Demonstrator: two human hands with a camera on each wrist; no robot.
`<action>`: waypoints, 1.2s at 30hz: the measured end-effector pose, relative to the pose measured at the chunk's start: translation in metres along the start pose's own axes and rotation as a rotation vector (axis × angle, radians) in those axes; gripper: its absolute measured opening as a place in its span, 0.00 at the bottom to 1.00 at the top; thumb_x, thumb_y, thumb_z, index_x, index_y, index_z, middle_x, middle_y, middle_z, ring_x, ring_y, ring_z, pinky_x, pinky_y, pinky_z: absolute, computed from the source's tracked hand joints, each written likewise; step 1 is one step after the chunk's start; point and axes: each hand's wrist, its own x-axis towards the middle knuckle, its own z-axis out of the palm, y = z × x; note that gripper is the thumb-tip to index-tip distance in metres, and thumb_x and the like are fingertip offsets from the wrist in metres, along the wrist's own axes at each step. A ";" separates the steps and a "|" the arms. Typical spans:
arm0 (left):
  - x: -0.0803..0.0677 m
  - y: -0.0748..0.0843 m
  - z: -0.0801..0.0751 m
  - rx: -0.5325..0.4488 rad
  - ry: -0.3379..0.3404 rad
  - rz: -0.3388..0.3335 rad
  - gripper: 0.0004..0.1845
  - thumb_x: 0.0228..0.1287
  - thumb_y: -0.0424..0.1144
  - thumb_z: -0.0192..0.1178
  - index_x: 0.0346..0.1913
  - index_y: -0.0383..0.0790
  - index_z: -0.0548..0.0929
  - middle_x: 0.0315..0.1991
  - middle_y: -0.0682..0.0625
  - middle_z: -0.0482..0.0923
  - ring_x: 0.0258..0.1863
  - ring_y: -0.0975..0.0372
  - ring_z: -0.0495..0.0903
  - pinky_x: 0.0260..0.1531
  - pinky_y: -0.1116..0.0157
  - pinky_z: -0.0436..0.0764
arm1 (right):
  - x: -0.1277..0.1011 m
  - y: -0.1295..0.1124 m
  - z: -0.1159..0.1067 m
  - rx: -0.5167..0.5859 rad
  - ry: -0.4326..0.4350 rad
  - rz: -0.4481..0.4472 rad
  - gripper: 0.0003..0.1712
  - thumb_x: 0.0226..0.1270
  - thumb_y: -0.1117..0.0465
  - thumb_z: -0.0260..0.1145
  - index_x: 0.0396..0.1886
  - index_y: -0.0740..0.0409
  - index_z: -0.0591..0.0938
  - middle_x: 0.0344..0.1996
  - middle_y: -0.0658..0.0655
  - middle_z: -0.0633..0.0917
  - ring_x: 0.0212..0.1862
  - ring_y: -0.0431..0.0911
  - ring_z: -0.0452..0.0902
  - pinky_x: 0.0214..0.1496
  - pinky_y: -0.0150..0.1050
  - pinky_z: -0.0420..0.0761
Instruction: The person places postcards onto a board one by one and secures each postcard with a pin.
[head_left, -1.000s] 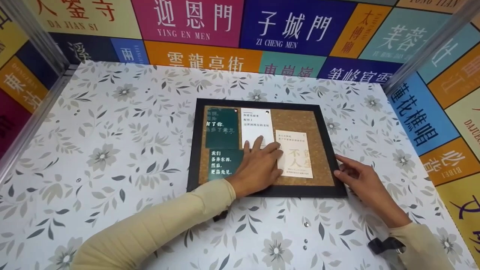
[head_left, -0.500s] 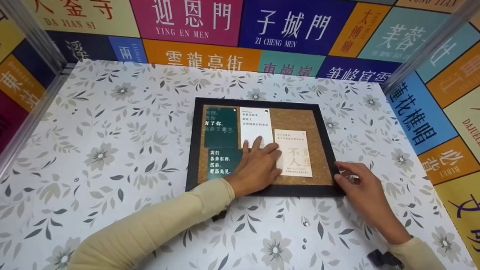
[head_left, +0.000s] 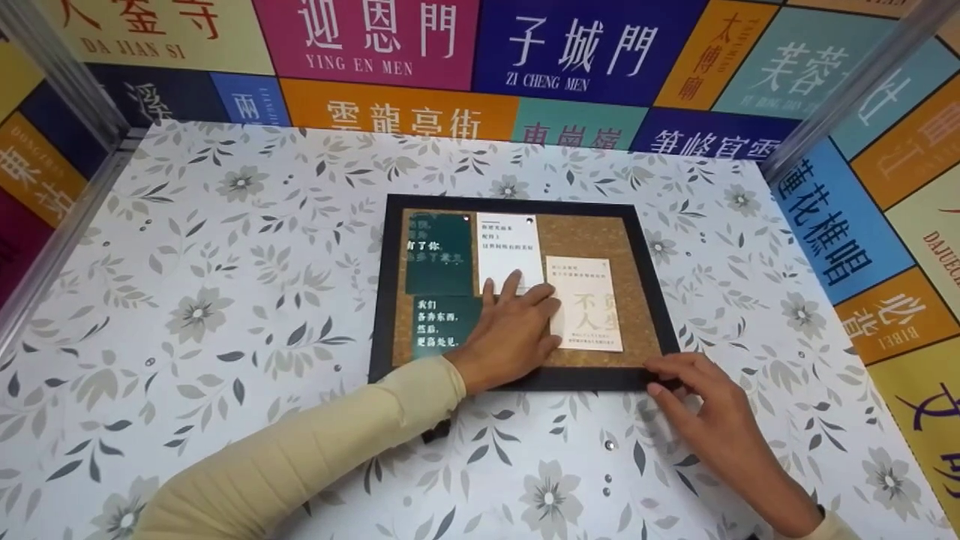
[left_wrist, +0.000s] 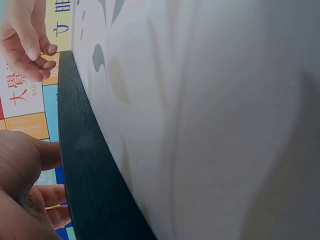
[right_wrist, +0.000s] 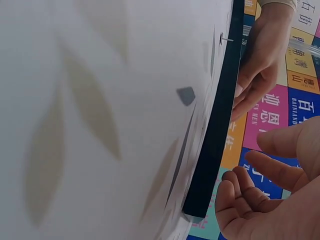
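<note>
Cork board in black frame lies flat on the flowered tabletop, roughly centre, a little toward the far wall. On the cork: two dark green cards at left, one above the other; a white card next to the upper green one; a cream card set lower and to the right, with faint large characters.

Left hand rests palm-down on the board, fingers straight and spread flat, tips pressing on the lower edge of the white card and the left edge of the cream card. Heel of the hand sits near the frame's near rail. Pale sleeve runs back to the lower left.

Right hand is at the near right corner of the frame, fingers loosely bent, tips at the rail's outer edge; the right wrist view shows the fingers curled with nothing inside the grip. Whether the fingertips actually touch the frame, cannot tell.

Small round pin heads lie loose on the tabletop just before the board. A small dark object shows beside the left forearm, too hidden to identify.

Coloured panels with Chinese characters and pinyin wall the tabletop on three sides
</note>
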 end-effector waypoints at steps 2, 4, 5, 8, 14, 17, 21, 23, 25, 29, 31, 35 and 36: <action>0.000 0.000 0.000 0.003 0.002 0.001 0.26 0.81 0.48 0.65 0.74 0.43 0.81 0.81 0.49 0.71 0.85 0.38 0.56 0.79 0.28 0.55 | -0.002 -0.002 0.000 -0.009 -0.018 0.015 0.20 0.67 0.76 0.78 0.57 0.59 0.92 0.52 0.51 0.88 0.45 0.38 0.81 0.46 0.22 0.78; 0.000 -0.001 0.001 0.004 0.002 0.003 0.26 0.81 0.48 0.65 0.74 0.43 0.81 0.81 0.49 0.71 0.85 0.38 0.56 0.79 0.28 0.55 | -0.003 -0.005 0.001 -0.015 -0.026 0.010 0.20 0.67 0.75 0.78 0.56 0.59 0.92 0.53 0.51 0.88 0.47 0.40 0.82 0.48 0.22 0.79; 0.000 -0.001 0.001 0.005 0.002 0.005 0.26 0.81 0.48 0.65 0.75 0.43 0.81 0.81 0.49 0.71 0.85 0.38 0.56 0.79 0.28 0.55 | -0.004 -0.005 0.001 -0.022 -0.028 0.003 0.19 0.67 0.75 0.78 0.56 0.59 0.92 0.53 0.51 0.88 0.48 0.40 0.82 0.49 0.22 0.78; 0.001 -0.001 0.001 0.008 0.005 0.010 0.25 0.81 0.48 0.65 0.75 0.43 0.81 0.80 0.49 0.72 0.85 0.38 0.56 0.79 0.28 0.56 | -0.007 -0.008 0.002 -0.035 -0.027 -0.026 0.19 0.66 0.75 0.79 0.55 0.58 0.92 0.54 0.50 0.88 0.53 0.38 0.82 0.52 0.22 0.77; 0.002 -0.003 0.003 0.000 0.016 0.015 0.25 0.81 0.47 0.66 0.74 0.43 0.82 0.80 0.49 0.72 0.84 0.38 0.57 0.79 0.28 0.56 | -0.015 -0.014 0.005 -0.052 -0.041 -0.036 0.20 0.65 0.75 0.79 0.54 0.56 0.93 0.52 0.46 0.87 0.54 0.38 0.81 0.52 0.21 0.75; 0.001 -0.003 0.003 -0.003 0.019 0.014 0.25 0.81 0.48 0.66 0.74 0.43 0.82 0.80 0.49 0.72 0.84 0.38 0.57 0.79 0.28 0.56 | -0.017 -0.015 0.007 -0.039 -0.058 -0.034 0.19 0.66 0.75 0.79 0.54 0.55 0.93 0.52 0.43 0.86 0.52 0.41 0.83 0.52 0.23 0.77; 0.000 -0.002 0.002 -0.008 0.018 0.012 0.26 0.81 0.48 0.66 0.74 0.43 0.82 0.80 0.48 0.72 0.85 0.38 0.57 0.79 0.28 0.56 | -0.020 -0.016 0.008 -0.020 -0.068 -0.045 0.19 0.66 0.74 0.79 0.54 0.55 0.93 0.52 0.43 0.86 0.48 0.41 0.84 0.49 0.25 0.79; 0.000 -0.002 0.002 -0.013 0.015 0.011 0.26 0.81 0.48 0.66 0.75 0.43 0.81 0.81 0.48 0.72 0.85 0.38 0.56 0.79 0.28 0.55 | -0.022 -0.017 0.009 -0.019 -0.069 -0.056 0.19 0.65 0.74 0.80 0.54 0.56 0.93 0.52 0.43 0.86 0.45 0.40 0.83 0.48 0.25 0.79; -0.001 -0.002 0.001 -0.016 0.017 0.013 0.26 0.81 0.48 0.66 0.75 0.43 0.81 0.80 0.48 0.72 0.85 0.38 0.56 0.79 0.28 0.55 | -0.024 -0.017 0.011 -0.014 -0.068 -0.074 0.20 0.63 0.74 0.81 0.54 0.55 0.93 0.52 0.43 0.86 0.44 0.39 0.83 0.47 0.26 0.80; -0.001 -0.002 0.001 -0.014 0.026 0.022 0.25 0.81 0.48 0.66 0.74 0.42 0.82 0.80 0.48 0.73 0.84 0.37 0.57 0.78 0.27 0.56 | -0.028 -0.017 0.013 0.011 -0.068 -0.143 0.21 0.60 0.76 0.82 0.51 0.55 0.93 0.52 0.46 0.87 0.45 0.40 0.84 0.47 0.26 0.80; -0.001 -0.002 0.000 -0.010 0.024 0.022 0.26 0.81 0.48 0.66 0.74 0.43 0.82 0.80 0.48 0.73 0.84 0.38 0.57 0.78 0.27 0.56 | -0.030 -0.016 0.014 0.013 -0.077 -0.186 0.22 0.58 0.76 0.82 0.50 0.54 0.93 0.51 0.47 0.87 0.48 0.41 0.84 0.49 0.25 0.80; -0.001 -0.002 0.000 -0.003 0.014 0.019 0.26 0.81 0.49 0.66 0.75 0.43 0.81 0.80 0.48 0.72 0.85 0.38 0.56 0.79 0.28 0.55 | -0.035 -0.017 0.016 0.009 -0.133 -0.200 0.21 0.60 0.74 0.83 0.48 0.49 0.94 0.51 0.45 0.86 0.53 0.38 0.83 0.56 0.19 0.75; -0.001 -0.002 0.000 -0.003 0.011 0.016 0.26 0.81 0.49 0.66 0.75 0.43 0.81 0.81 0.48 0.72 0.85 0.38 0.56 0.79 0.28 0.55 | -0.036 -0.017 0.016 0.004 -0.147 -0.205 0.20 0.61 0.73 0.83 0.48 0.48 0.94 0.51 0.44 0.86 0.53 0.38 0.83 0.57 0.19 0.74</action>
